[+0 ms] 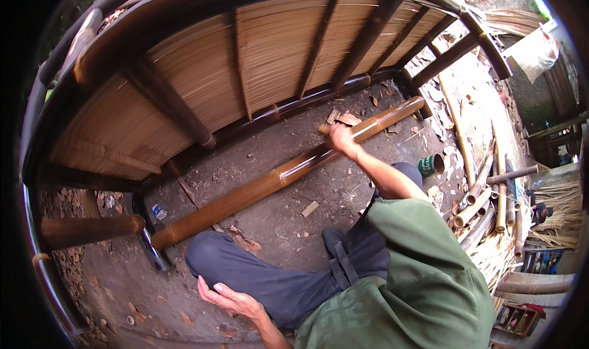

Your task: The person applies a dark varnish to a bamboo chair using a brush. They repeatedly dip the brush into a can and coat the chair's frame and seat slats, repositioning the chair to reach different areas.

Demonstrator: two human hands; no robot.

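A long glossy brown bamboo pole [227,207] runs across in front of me, as the lower rail of a dark bamboo frame. My right hand [342,138] is closed over its upper right half, around a small tool with a short tan handle [324,129]; the tool's working end is hidden. Beneath and beside that hand the pole shines wetly. By my left knee, my left hand [228,299] hangs with its fingers stretched out, holding nothing. An open dark green can [431,165] lies or leans on the ground beyond my right knee.
The frame's panel of pale strips [276,48], crossed by dark bars, rises on the far side. Cut bamboo pieces [485,202] are piled at the right. Dry leaves and a wood chip [310,209] litter the dirt ground.
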